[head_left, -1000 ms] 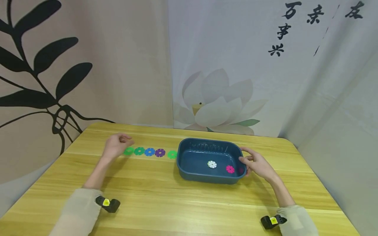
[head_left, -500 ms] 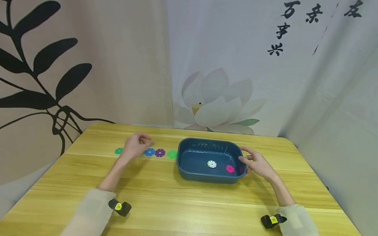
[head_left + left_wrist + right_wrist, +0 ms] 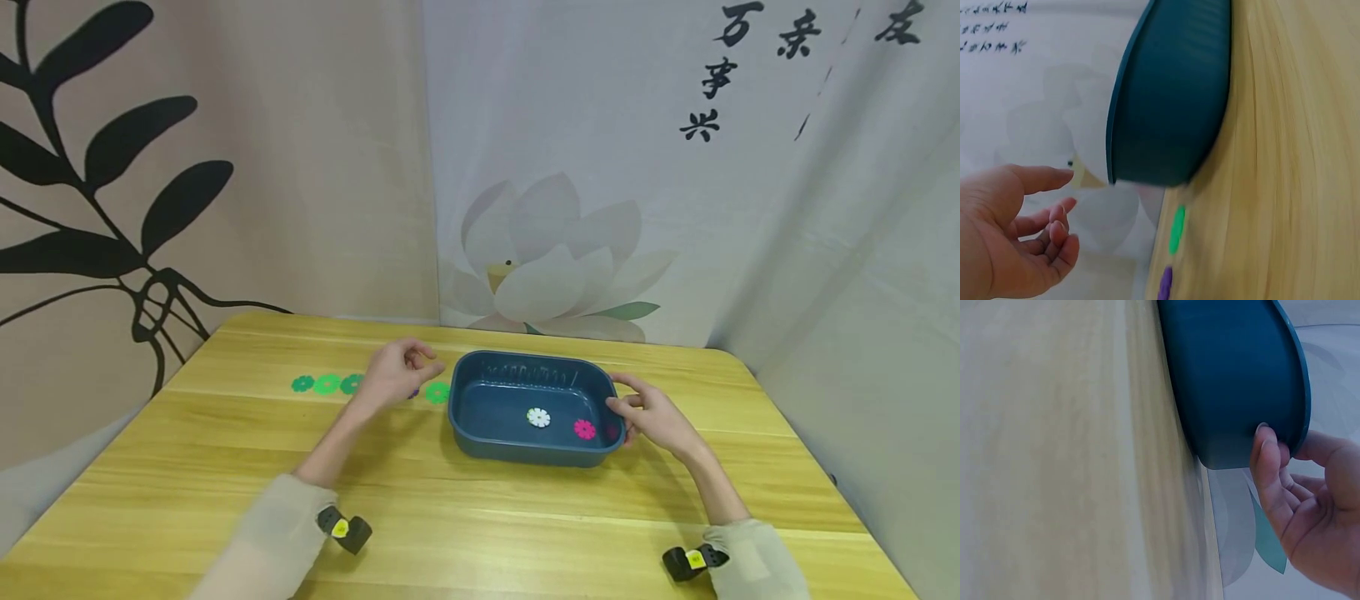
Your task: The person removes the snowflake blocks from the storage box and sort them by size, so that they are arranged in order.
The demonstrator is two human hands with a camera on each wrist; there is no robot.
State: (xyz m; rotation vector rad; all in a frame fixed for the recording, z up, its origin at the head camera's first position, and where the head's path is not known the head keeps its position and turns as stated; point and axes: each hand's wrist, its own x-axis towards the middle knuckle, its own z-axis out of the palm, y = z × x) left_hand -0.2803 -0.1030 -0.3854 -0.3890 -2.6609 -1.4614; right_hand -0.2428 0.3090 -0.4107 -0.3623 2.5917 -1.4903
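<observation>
Indoors, room type unclear — wooden table [image 3: 480,533], pale fabric hangings [image 3: 322,183], lotus print [image 3: 551,275], brushed characters [image 3: 718,78]

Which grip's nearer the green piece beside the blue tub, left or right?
Left. The left grip hovers close to the green piece, not touching; the right grip holds the opposite end of the tub.

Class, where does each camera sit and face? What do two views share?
Head: on the head, facing forward and down at table and tub; left hand and right hand show.
Left wrist: worn there, facing the tub's left end; left hand shows.
Right wrist: worn there, facing the tub's right end; right hand shows.
Head and left wrist share the green disc nearest the tub.
</observation>
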